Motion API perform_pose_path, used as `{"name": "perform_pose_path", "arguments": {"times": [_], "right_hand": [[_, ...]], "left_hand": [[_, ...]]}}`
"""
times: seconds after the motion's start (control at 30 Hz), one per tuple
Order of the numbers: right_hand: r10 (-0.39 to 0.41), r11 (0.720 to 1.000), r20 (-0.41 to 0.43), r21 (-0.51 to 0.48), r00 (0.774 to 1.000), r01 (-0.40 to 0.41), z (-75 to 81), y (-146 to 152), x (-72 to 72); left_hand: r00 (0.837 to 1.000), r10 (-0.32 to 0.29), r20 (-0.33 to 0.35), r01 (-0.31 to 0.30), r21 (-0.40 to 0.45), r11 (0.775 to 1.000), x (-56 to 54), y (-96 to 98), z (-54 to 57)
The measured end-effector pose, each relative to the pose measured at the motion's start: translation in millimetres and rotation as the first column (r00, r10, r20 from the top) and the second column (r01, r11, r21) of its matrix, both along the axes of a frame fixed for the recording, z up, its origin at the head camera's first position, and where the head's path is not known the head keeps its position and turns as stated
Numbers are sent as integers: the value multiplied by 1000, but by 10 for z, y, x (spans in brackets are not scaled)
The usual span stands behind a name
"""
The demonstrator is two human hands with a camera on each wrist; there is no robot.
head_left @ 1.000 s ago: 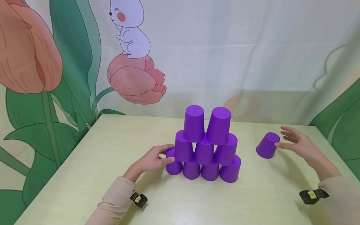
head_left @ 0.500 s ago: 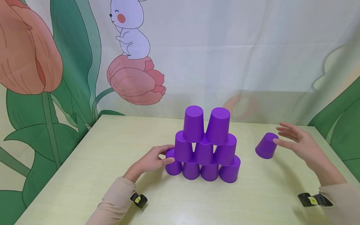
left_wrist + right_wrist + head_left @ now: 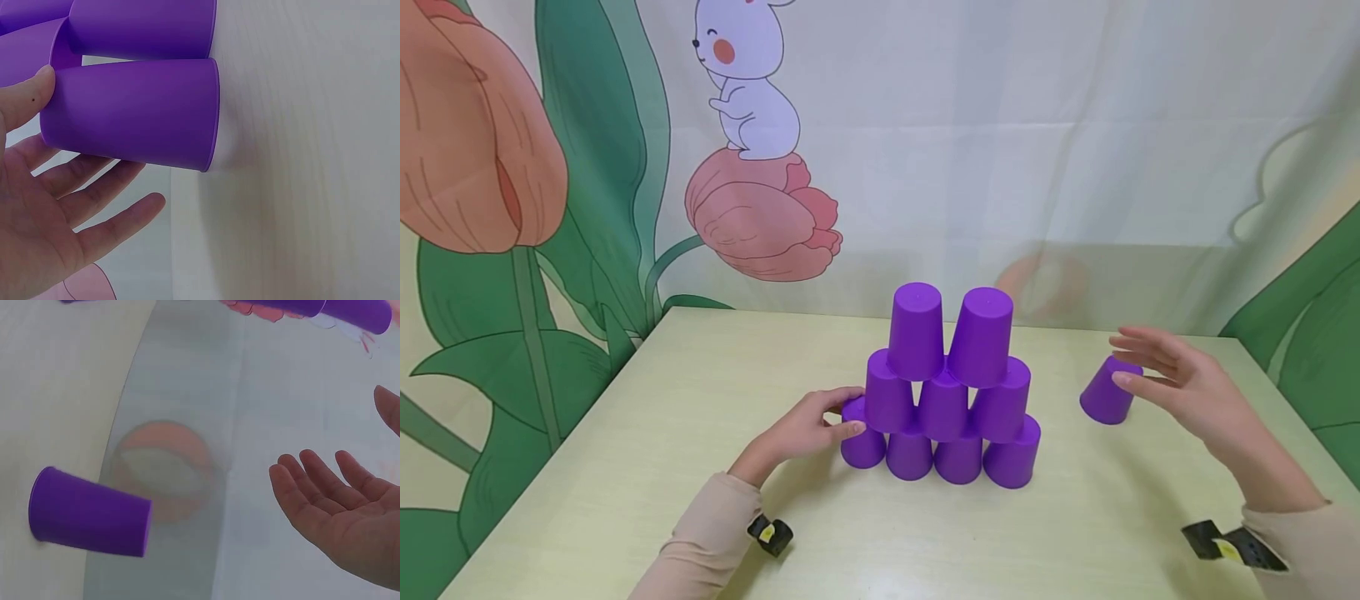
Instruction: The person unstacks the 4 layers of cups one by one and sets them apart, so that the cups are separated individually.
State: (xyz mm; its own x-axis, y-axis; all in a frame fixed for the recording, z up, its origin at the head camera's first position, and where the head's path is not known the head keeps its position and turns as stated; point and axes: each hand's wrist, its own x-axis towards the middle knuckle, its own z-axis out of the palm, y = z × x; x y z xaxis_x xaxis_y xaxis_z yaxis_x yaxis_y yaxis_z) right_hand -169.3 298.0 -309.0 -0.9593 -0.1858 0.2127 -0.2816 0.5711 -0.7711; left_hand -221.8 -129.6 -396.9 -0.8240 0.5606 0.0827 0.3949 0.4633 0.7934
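Purple cups stand upside down in a pyramid, two cups (image 3: 916,333) forming its top row. At the pyramid's left end my left hand (image 3: 811,427) holds the bottom-row cup (image 3: 863,448), thumb on its near side and fingers on the other. The left wrist view shows this cup (image 3: 134,112) between thumb and fingers (image 3: 94,190), the little finger apart from it. A lone upside-down cup (image 3: 1103,396) stands to the right of the pyramid. My right hand (image 3: 1195,392) hovers beside and above it, fingers spread, palm bare in the right wrist view.
The pale wooden table (image 3: 700,375) ends at the back against a curtain (image 3: 1150,167) printed with tulips and a white rabbit. Black wrist cameras (image 3: 771,533) sit on both sleeves. The pyramid's upper cups rest on the rims and tops of those below.
My right hand has moved left and slightly up, now overlapping the lone cup in the head view. My left hand stays at the same bottom cup, and the pyramid stands unchanged.
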Motion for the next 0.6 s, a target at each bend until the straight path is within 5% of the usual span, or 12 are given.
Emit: {"name": "perform_pose_path", "arguments": {"times": [0.3, 0.6], "right_hand": [[83, 992, -94, -87, 992, -91, 98, -220, 97], [72, 980, -124, -176, 990, -93, 162, -454, 130]], "left_hand": [[1000, -2, -7, 2, 3, 1000, 0, -8, -19], [1000, -2, -7, 2, 4, 1000, 2, -7, -13]]}}
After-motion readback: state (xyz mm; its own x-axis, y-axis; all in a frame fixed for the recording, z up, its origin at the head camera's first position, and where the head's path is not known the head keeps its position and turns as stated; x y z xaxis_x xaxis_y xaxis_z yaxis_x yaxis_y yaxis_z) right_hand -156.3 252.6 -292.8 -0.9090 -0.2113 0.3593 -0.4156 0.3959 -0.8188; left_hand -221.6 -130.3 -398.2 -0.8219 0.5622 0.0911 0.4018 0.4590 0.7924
